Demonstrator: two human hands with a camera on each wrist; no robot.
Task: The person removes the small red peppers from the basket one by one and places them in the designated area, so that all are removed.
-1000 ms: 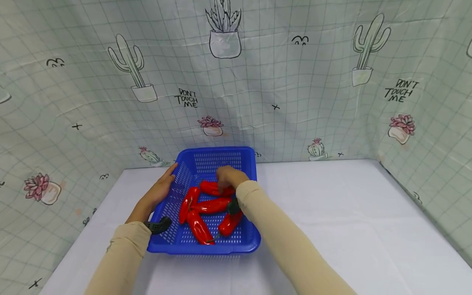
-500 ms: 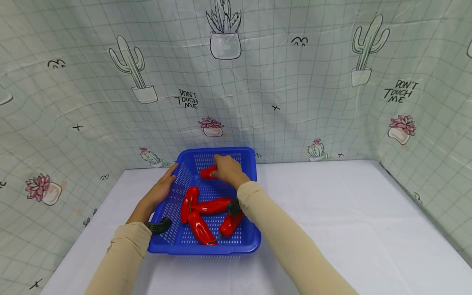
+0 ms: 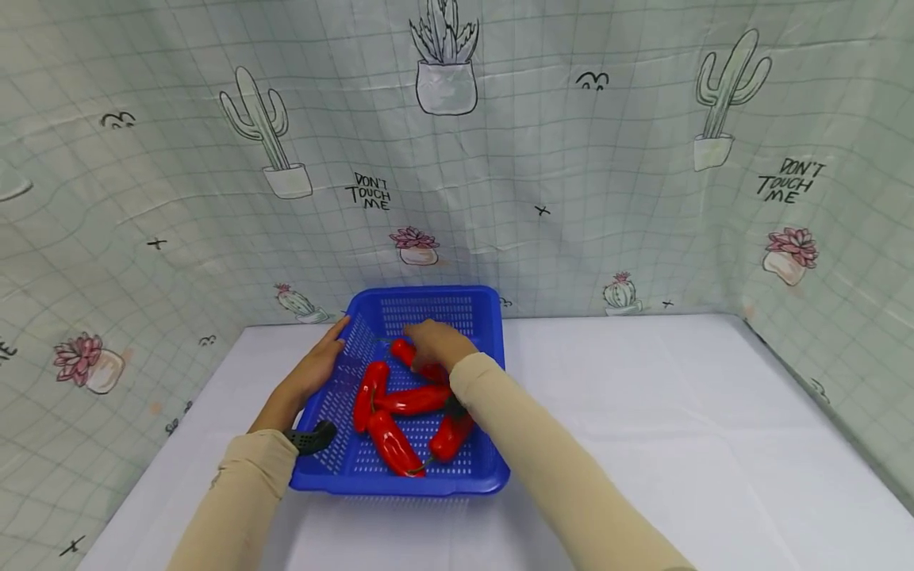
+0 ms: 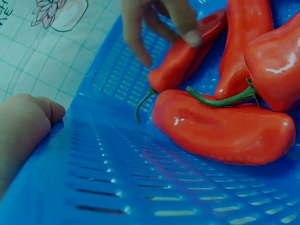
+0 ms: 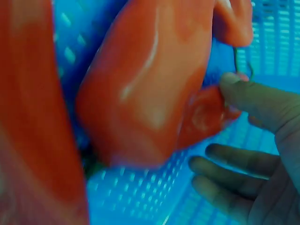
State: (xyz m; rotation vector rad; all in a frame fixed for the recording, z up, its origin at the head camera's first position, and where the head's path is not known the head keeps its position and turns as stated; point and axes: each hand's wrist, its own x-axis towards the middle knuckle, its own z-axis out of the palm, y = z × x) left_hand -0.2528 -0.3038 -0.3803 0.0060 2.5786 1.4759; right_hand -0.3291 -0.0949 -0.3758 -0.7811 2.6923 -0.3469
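Observation:
Several glossy red peppers with green stems lie inside a blue perforated basket (image 3: 400,485). My right hand (image 3: 439,345) is over the back pepper (image 3: 403,351), its thumb against it. In the right wrist view, the lower fingers (image 5: 225,176) are spread loosely beside this pepper (image 5: 204,117). In the left wrist view, fingers hang past one side of it near its stem. My left hand (image 3: 314,366) rests along the basket's left rim with fingers straight. The left wrist view has that hand (image 4: 26,126) at the rim, close to a curved pepper (image 4: 220,129).
A white table (image 3: 678,420) extends right of the basket. Behind it hangs a gridded cloth (image 3: 543,159) printed with cacti. Other peppers lie nearer in the basket, including a long one (image 3: 393,442) at the front and another (image 3: 450,438) at right.
My right hand drew the back pepper toward its fellows after moving it to the rear; it now lies slanted. The head view shifted slightly. My left hand stayed on the rim.

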